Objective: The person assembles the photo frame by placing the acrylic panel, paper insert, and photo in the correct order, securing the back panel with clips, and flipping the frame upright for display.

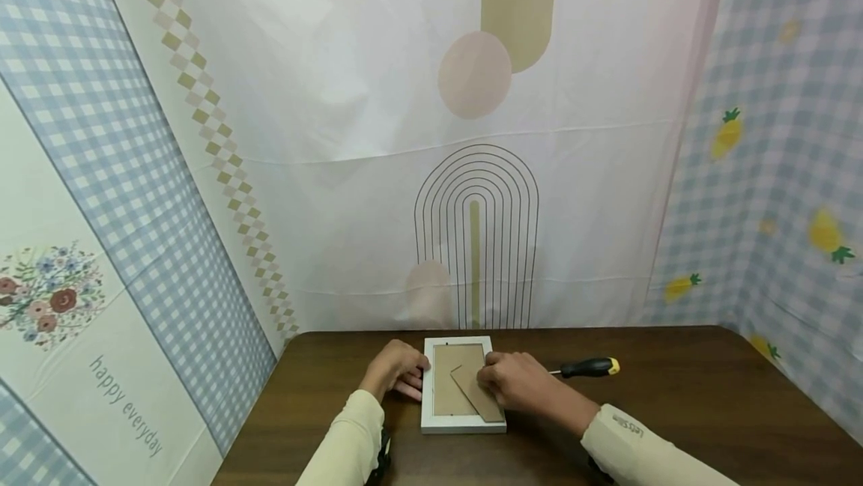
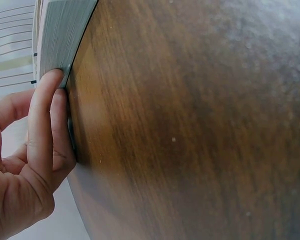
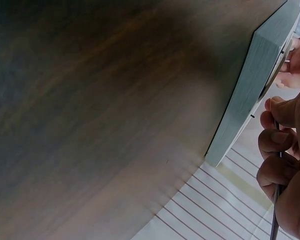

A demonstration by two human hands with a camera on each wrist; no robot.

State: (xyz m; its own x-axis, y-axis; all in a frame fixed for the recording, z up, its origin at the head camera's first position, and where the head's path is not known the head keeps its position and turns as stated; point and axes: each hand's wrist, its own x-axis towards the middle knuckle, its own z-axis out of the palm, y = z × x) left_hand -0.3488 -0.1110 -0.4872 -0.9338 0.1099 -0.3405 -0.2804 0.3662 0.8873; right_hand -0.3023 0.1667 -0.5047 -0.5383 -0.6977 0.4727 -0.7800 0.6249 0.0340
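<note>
A white picture frame (image 1: 465, 428) lies face down on the dark wooden table, with its brown backing board (image 1: 445, 396) facing up. Its brown stand leg (image 1: 487, 405) sits slantwise across the backing and overlaps the near right border. My left hand (image 1: 399, 370) rests against the frame's left side, fingertips touching the border and side face. My right hand (image 1: 515, 380) is over the right border, its fingers curled round the metal shaft of a screwdriver (image 1: 589, 368). The black and yellow handle sticks out to the right. The shaft's tip is hidden in the head view.
The wooden table (image 1: 674, 411) reaches out on both sides of the frame. Behind it hangs a white patterned cloth (image 1: 350, 246), and blue checked cloths (image 1: 715, 246) flank it.
</note>
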